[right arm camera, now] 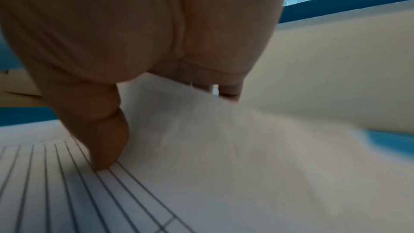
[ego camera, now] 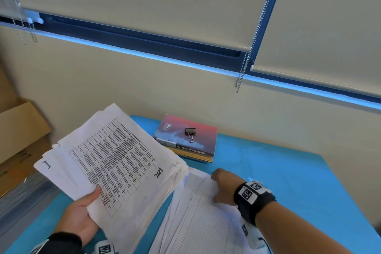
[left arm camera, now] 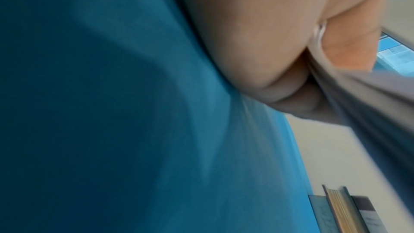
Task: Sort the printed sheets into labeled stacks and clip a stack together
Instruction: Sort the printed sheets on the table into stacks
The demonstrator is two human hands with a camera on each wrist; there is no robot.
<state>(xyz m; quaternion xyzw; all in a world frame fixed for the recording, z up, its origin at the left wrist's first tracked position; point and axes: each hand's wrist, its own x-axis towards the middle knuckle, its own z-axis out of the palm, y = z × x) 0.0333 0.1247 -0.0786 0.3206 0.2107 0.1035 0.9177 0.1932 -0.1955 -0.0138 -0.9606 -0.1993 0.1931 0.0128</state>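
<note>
My left hand (ego camera: 82,214) holds a thick stack of printed sheets (ego camera: 123,161) tilted above the table's left side, thumb on top and fingers underneath. The top sheet shows a dense table and a handwritten mark. In the left wrist view the thumb (left arm camera: 349,42) pinches the stack's edge (left arm camera: 363,105). My right hand (ego camera: 223,186) sits on a pile of ruled sheets (ego camera: 202,222) lying on the table. Its thumb (right arm camera: 105,141) presses the top ruled sheet (right arm camera: 201,174), which bows up toward the fingers (right arm camera: 226,88) curled at its far edge. A black binder clip (ego camera: 190,133) lies on a red book (ego camera: 198,142).
The blue table (ego camera: 288,171) stands against a cream wall under a window with roller blinds. The book lies on other books at the table's back edge. A cardboard box (ego camera: 18,134) sits left of the table. A bead chain (ego camera: 243,68) hangs by the wall.
</note>
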